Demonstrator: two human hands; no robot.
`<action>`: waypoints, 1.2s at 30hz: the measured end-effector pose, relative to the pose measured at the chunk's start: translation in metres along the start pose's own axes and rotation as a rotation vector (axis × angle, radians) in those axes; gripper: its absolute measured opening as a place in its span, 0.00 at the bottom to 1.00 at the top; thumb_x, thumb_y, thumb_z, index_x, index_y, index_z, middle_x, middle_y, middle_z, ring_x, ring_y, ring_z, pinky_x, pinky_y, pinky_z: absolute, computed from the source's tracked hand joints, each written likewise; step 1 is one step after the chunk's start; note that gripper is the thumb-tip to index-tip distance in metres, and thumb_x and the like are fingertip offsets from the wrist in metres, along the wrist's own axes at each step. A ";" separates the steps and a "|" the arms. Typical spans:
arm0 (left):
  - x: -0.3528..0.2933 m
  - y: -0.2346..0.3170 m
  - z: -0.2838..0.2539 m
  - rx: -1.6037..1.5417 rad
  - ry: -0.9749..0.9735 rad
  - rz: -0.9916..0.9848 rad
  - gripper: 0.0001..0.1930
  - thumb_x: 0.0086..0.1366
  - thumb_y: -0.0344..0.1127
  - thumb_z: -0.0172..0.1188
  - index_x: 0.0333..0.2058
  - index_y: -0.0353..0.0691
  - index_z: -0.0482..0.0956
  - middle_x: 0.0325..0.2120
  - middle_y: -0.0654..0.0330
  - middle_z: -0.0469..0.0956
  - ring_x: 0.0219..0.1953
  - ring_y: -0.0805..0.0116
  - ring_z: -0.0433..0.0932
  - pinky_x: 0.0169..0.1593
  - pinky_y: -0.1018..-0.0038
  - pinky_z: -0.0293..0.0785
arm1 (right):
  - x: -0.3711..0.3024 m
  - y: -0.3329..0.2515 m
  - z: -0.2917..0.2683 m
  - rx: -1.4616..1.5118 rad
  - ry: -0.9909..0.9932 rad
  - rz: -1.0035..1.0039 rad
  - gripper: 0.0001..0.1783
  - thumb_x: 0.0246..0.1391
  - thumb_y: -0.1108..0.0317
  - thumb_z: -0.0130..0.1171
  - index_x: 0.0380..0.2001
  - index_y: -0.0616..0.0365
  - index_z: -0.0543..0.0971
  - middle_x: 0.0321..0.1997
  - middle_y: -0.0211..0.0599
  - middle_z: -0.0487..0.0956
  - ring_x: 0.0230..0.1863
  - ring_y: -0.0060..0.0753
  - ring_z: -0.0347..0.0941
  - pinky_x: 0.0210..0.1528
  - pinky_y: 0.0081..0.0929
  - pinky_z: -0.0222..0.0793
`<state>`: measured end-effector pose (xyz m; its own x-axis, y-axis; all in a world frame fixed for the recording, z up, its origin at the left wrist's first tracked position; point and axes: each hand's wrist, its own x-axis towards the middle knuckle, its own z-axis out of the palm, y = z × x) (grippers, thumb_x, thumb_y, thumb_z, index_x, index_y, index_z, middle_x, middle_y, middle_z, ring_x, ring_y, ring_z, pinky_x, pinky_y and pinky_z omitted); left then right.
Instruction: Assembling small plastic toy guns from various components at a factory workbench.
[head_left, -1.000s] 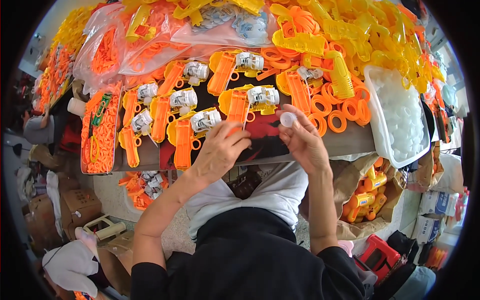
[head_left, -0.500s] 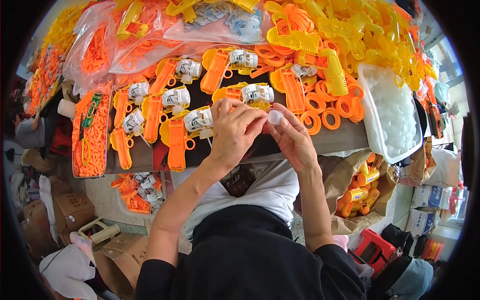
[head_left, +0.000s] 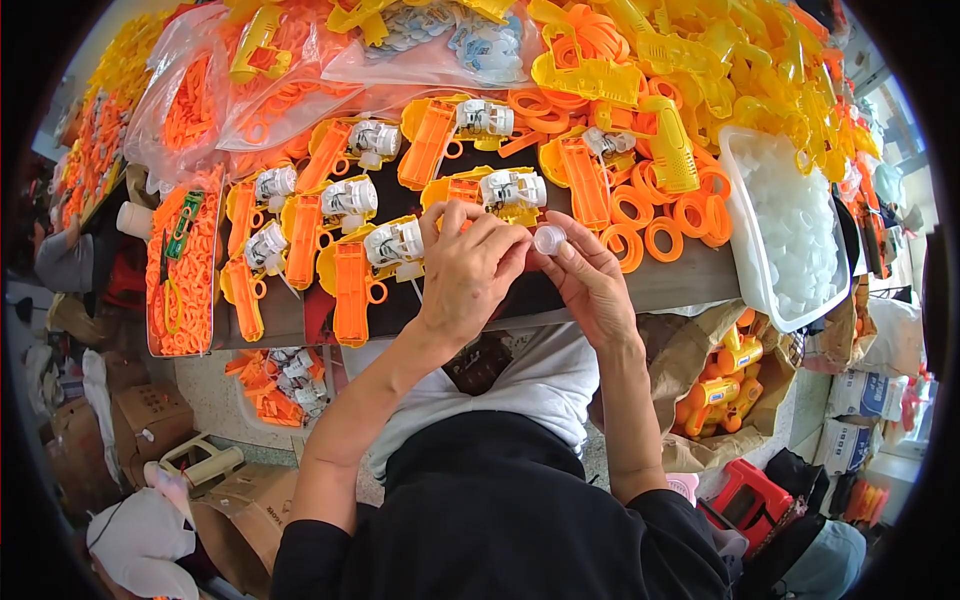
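Note:
My right hand (head_left: 592, 282) pinches a small clear plastic cap (head_left: 548, 239) between thumb and fingers at the table's front edge. My left hand (head_left: 468, 270) is curled right beside it, its fingertips meeting the cap; its back hides whatever lies in its palm. Just beyond my hands lies an orange and yellow toy gun half with a white motor part (head_left: 510, 190). Several more such toy gun halves (head_left: 345, 275) lie in rows to the left.
A white tray of clear caps (head_left: 790, 230) stands at the right. Orange rings (head_left: 660, 215) and yellow shells (head_left: 650, 60) pile behind. An orange parts tray (head_left: 185, 270) sits left. Bags and boxes of toys (head_left: 715, 385) stand under the table.
My two hands have come together at the cap. The whole view has drifted slightly as my head moved.

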<state>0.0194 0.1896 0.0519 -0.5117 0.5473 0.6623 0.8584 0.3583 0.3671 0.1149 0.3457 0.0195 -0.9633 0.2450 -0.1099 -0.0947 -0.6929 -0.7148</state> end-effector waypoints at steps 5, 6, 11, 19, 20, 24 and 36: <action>0.000 0.003 0.002 -0.026 -0.008 -0.002 0.08 0.53 0.30 0.72 0.32 0.45 0.85 0.29 0.70 0.81 0.41 0.66 0.74 0.53 0.65 0.63 | -0.001 0.002 -0.004 -0.021 -0.019 0.000 0.23 0.67 0.72 0.57 0.64 0.65 0.72 0.59 0.41 0.79 0.58 0.32 0.77 0.64 0.34 0.73; -0.001 0.003 0.003 -0.024 -0.008 -0.002 0.08 0.53 0.30 0.72 0.32 0.45 0.85 0.29 0.70 0.81 0.41 0.66 0.74 0.53 0.65 0.63 | -0.001 0.003 -0.004 -0.026 -0.018 -0.006 0.23 0.67 0.72 0.57 0.64 0.65 0.72 0.59 0.41 0.78 0.58 0.31 0.77 0.64 0.34 0.73; -0.007 0.005 0.005 -0.048 -0.047 -0.031 0.17 0.53 0.36 0.74 0.42 0.45 0.84 0.30 0.70 0.81 0.43 0.67 0.75 0.59 0.61 0.61 | -0.006 0.000 0.000 -0.049 0.010 -0.017 0.24 0.65 0.73 0.60 0.63 0.65 0.72 0.58 0.40 0.79 0.57 0.30 0.76 0.62 0.33 0.73; -0.019 0.010 -0.008 0.003 -0.183 -0.038 0.26 0.52 0.36 0.74 0.51 0.43 0.82 0.32 0.69 0.82 0.44 0.67 0.75 0.62 0.57 0.59 | -0.013 0.010 0.011 -0.551 0.010 -0.218 0.16 0.62 0.75 0.63 0.51 0.64 0.74 0.54 0.36 0.75 0.51 0.23 0.75 0.57 0.24 0.72; -0.020 0.007 -0.006 0.005 -0.130 -0.058 0.23 0.53 0.35 0.74 0.49 0.44 0.82 0.33 0.68 0.82 0.45 0.67 0.76 0.62 0.56 0.58 | -0.013 0.009 0.012 -0.644 0.035 -0.247 0.13 0.62 0.75 0.63 0.48 0.65 0.76 0.54 0.36 0.76 0.51 0.24 0.74 0.57 0.25 0.72; -0.020 0.010 -0.002 0.030 -0.081 -0.092 0.18 0.54 0.31 0.72 0.44 0.45 0.82 0.33 0.68 0.82 0.46 0.68 0.77 0.64 0.55 0.58 | -0.012 0.005 0.026 -0.952 0.162 -0.348 0.04 0.58 0.77 0.66 0.36 0.64 0.83 0.55 0.37 0.76 0.52 0.25 0.74 0.56 0.24 0.71; 0.005 -0.012 -0.010 0.269 -0.108 -0.035 0.17 0.54 0.33 0.71 0.44 0.49 0.85 0.42 0.67 0.79 0.48 0.64 0.73 0.64 0.55 0.58 | -0.019 0.005 0.035 -0.920 0.196 -0.484 0.04 0.51 0.79 0.67 0.31 0.63 0.81 0.56 0.38 0.76 0.51 0.29 0.73 0.58 0.28 0.68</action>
<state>0.0071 0.1802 0.0569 -0.5539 0.6031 0.5740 0.8071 0.5581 0.1924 0.1240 0.3143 0.0422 -0.8086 0.5200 0.2753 -0.1514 0.2682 -0.9514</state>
